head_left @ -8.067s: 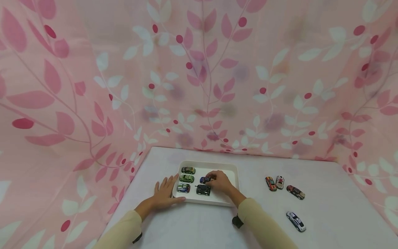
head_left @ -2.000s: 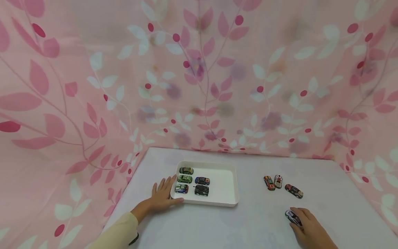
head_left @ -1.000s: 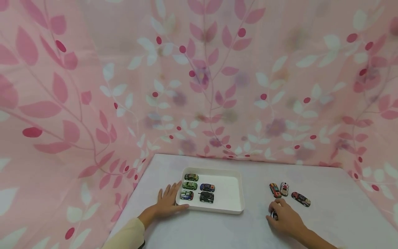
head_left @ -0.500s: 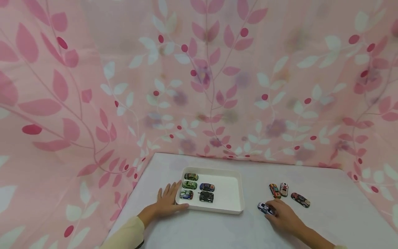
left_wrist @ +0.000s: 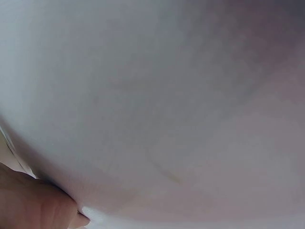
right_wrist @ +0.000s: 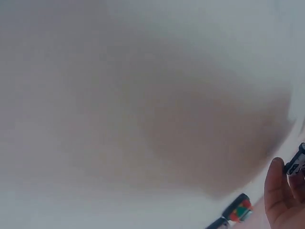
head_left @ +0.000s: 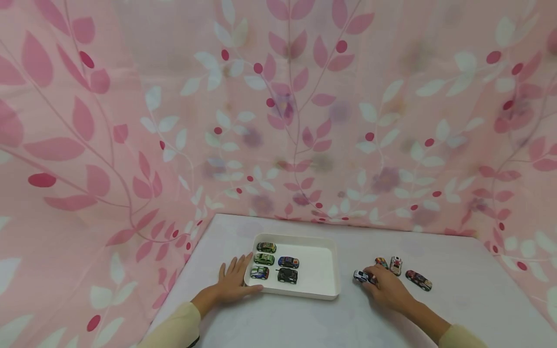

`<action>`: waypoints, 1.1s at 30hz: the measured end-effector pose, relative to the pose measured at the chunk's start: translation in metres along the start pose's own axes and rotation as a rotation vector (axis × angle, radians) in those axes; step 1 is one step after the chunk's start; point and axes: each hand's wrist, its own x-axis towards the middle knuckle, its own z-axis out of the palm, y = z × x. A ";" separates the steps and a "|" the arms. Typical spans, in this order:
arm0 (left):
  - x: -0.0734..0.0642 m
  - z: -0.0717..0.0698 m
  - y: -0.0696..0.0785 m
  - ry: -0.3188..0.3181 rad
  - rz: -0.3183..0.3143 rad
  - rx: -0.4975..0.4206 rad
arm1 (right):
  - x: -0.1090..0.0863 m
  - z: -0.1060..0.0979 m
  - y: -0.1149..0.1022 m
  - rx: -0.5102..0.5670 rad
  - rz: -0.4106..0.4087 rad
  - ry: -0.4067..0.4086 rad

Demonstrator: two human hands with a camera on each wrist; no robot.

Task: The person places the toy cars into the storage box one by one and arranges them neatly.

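Between the right hand's (head_left: 389, 290) thumb and fingers is a white and dark toy car (head_left: 362, 276), pinched at its rear, just right of the white tray (head_left: 324, 293). The right wrist view catches this toy car (right_wrist: 296, 164) at the fingertips. My left hand (head_left: 231, 282) lies with spread, straight fingers against the tray's left side, its thumb along the front rim. In the tray, three greenish toy cars stand in a left column, the middle one bright green (head_left: 264, 259). Beside them are a blue toy car (head_left: 288, 262) and a black toy car (head_left: 287, 276).
Right of the tray lie a red-orange toy car (head_left: 381, 262), partly hidden by the right hand, a white and red toy car (head_left: 395, 265) and a dark red and black toy car (head_left: 419, 280). A pink leaf-patterned cloth (head_left: 304, 121) encloses the white table (head_left: 304, 321).
The blue toy car was set down in the tray and released. The right hand then took the white and dark car from the front right and carried it left toward the tray. The left hand stayed.
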 end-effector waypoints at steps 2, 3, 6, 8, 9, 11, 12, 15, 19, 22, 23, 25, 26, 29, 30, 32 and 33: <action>0.001 0.001 -0.002 0.014 0.000 -0.003 | 0.006 -0.003 -0.003 -0.006 -0.033 0.038; 0.002 0.002 -0.002 0.027 0.007 -0.010 | 0.009 -0.004 -0.005 -0.013 -0.049 0.055; 0.000 0.007 0.000 0.026 0.027 -0.036 | 0.014 -0.006 -0.007 -0.014 -0.035 0.083; -0.001 0.014 0.000 0.031 0.040 -0.041 | 0.015 -0.005 -0.007 0.000 -0.013 0.083; -0.001 0.017 0.000 0.032 0.044 -0.041 | 0.015 -0.004 -0.007 0.008 -0.003 0.082; -0.003 0.020 0.001 0.020 0.041 -0.033 | 0.017 -0.001 -0.008 0.028 0.012 0.089; -0.004 0.019 0.003 0.019 0.035 -0.025 | 0.019 0.001 -0.009 0.043 0.010 0.095; -0.009 0.011 0.007 -0.001 0.018 -0.011 | 0.026 0.008 -0.015 0.075 0.011 0.106; -0.012 0.003 0.008 -0.015 0.005 0.000 | 0.037 0.015 -0.027 0.124 0.001 0.100; -0.009 0.000 0.005 -0.014 -0.003 0.008 | 0.048 0.019 -0.037 0.152 -0.039 0.120; -0.007 -0.001 0.004 -0.010 -0.005 0.005 | 0.052 0.021 -0.041 0.162 -0.049 0.126; -0.005 -0.002 0.002 -0.006 -0.004 0.009 | 0.060 0.024 -0.049 0.182 -0.067 0.135; -0.004 -0.002 0.002 -0.006 -0.010 0.009 | 0.064 0.026 -0.054 0.192 -0.074 0.139; -0.003 -0.002 0.000 -0.001 -0.004 -0.002 | 0.075 0.031 -0.067 0.229 -0.077 0.149; -0.003 -0.002 0.000 0.000 -0.002 -0.003 | 0.077 0.033 -0.071 0.238 -0.078 0.154; -0.002 -0.003 0.000 -0.004 -0.001 -0.008 | 0.082 0.036 -0.079 0.250 -0.079 0.166; -0.002 -0.004 0.001 -0.005 0.002 -0.004 | 0.084 0.037 -0.082 0.253 -0.082 0.173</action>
